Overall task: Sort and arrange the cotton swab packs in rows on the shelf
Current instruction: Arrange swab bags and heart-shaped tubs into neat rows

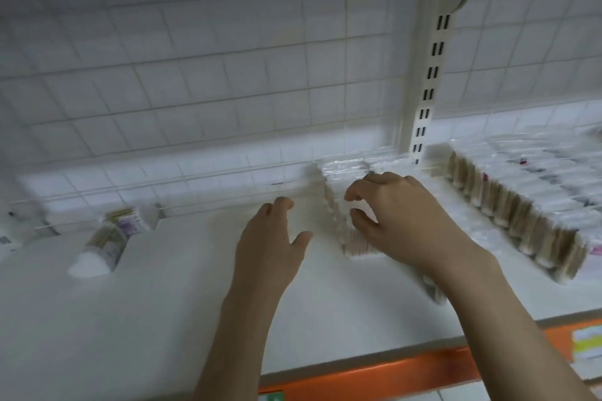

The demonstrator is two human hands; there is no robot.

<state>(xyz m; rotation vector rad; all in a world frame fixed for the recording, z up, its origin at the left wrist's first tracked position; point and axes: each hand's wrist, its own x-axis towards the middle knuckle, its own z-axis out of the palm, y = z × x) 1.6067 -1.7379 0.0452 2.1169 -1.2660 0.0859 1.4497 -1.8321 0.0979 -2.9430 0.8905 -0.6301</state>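
Note:
A short row of clear cotton swab packs [342,221] stands on the white shelf [163,296], running from the back grid toward the front. My right hand [400,215] lies over this row with its fingers curled on the packs' near side. My left hand [273,238] hovers just left of the row, fingers loosely bent, holding nothing. A long, neat row of the same packs [521,205] fills the shelf at the right. Two round swab tubs [110,238] lie on their sides at the left. The frame is blurred.
A white wire grid [195,75] backs the shelf. A slotted upright post [426,91] divides it from the right bay. The shelf's front edge carries an orange strip [374,378] with a yellow price tag [586,342].

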